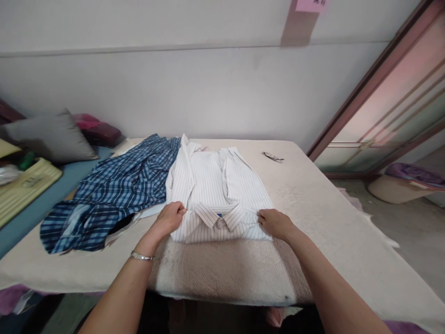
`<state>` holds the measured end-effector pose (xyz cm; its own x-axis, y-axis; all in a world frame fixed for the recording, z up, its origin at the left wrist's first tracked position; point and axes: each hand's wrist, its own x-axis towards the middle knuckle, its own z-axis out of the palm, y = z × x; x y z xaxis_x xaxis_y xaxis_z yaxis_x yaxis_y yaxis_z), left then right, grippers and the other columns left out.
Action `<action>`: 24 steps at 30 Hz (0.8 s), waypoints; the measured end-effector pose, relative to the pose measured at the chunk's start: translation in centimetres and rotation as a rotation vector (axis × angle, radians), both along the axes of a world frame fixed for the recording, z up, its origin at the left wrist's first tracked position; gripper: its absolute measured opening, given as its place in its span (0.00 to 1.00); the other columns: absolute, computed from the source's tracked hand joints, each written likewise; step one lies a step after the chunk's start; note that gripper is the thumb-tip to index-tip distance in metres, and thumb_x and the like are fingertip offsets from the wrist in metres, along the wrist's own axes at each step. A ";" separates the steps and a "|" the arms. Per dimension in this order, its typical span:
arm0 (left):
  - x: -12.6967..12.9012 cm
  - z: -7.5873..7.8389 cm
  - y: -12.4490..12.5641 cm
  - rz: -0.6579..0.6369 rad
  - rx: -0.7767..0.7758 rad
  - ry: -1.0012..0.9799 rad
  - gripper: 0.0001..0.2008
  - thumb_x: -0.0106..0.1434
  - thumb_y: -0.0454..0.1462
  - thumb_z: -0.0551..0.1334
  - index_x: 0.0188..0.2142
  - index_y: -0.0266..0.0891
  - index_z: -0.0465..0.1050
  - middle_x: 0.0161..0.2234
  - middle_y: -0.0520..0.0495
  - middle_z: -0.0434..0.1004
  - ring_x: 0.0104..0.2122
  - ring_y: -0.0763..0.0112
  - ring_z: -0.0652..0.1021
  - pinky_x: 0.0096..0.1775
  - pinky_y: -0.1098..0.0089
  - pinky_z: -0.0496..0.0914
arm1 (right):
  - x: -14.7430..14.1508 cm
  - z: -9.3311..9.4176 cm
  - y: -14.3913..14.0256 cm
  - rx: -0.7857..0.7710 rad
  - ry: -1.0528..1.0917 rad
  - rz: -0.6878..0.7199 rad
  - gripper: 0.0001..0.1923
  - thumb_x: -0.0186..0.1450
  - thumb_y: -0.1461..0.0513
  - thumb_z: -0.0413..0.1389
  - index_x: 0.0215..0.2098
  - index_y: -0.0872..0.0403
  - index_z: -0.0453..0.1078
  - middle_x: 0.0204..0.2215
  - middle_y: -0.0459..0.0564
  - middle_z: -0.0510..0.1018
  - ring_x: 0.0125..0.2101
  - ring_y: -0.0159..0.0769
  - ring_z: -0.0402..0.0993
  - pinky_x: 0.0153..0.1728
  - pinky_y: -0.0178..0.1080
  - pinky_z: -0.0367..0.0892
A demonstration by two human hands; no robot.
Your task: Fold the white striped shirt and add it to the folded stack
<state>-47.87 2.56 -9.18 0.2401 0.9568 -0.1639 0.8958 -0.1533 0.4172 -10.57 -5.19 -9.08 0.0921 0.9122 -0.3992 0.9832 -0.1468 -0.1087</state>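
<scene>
A white shirt (207, 174) with thin dark stripes lies on the cloth-covered table, its collar toward me and its sleeves folded in over the body. At the collar end, my left hand (170, 217) pinches the shirt's left shoulder edge. Opposite it, my right hand (277, 222) grips the right shoulder edge with its fingers closed. Between the two hands the collar stands spread, with a button at its front. Beside the white shirt on the left, a blue checked shirt (121, 185) lies loosely spread.
Glasses (273, 157) rest on the table (313, 208) at the back right. A grey cushion (52, 138) and a yellow box-like container (29, 188) are on the far left. A wall stands behind the table. On the right are a sliding door and a round bin (399, 188).
</scene>
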 end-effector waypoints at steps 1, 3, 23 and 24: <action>0.0 0.0 0.0 0.000 0.001 -0.002 0.09 0.67 0.37 0.57 0.29 0.40 0.70 0.33 0.46 0.79 0.36 0.64 0.75 0.37 0.67 0.61 | 0.0 0.0 0.0 -0.001 0.003 -0.001 0.13 0.70 0.61 0.48 0.39 0.52 0.75 0.43 0.56 0.81 0.42 0.43 0.76 0.34 0.38 0.59; 0.0 0.0 0.0 0.000 0.002 -0.005 0.10 0.67 0.37 0.57 0.29 0.40 0.70 0.33 0.46 0.79 0.35 0.65 0.75 0.36 0.67 0.61 | 0.0 0.0 0.0 -0.003 0.003 -0.005 0.13 0.70 0.61 0.48 0.38 0.52 0.75 0.43 0.55 0.81 0.42 0.43 0.76 0.34 0.38 0.58; 0.0 0.1 0.0 0.003 0.020 -0.086 0.23 0.72 0.48 0.47 0.30 0.40 0.73 0.32 0.43 0.79 0.35 0.62 0.77 0.40 0.65 0.65 | 0.0 -0.6 0.0 0.006 -0.008 0.004 0.13 0.69 0.61 0.48 0.39 0.52 0.75 0.44 0.56 0.80 0.43 0.45 0.77 0.34 0.40 0.59; 0.0 0.1 0.0 0.003 0.020 -0.090 0.24 0.72 0.49 0.47 0.29 0.40 0.73 0.32 0.43 0.79 0.35 0.63 0.77 0.39 0.65 0.64 | 0.0 -0.5 0.0 0.006 -0.010 0.004 0.13 0.70 0.61 0.48 0.39 0.52 0.75 0.44 0.56 0.80 0.43 0.45 0.77 0.34 0.40 0.59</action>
<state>-47.88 2.56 -9.11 0.2496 0.9605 -0.1232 0.8555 -0.1592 0.4927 -10.55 -5.14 -9.63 0.0922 0.9151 -0.3926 0.9848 -0.1421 -0.0997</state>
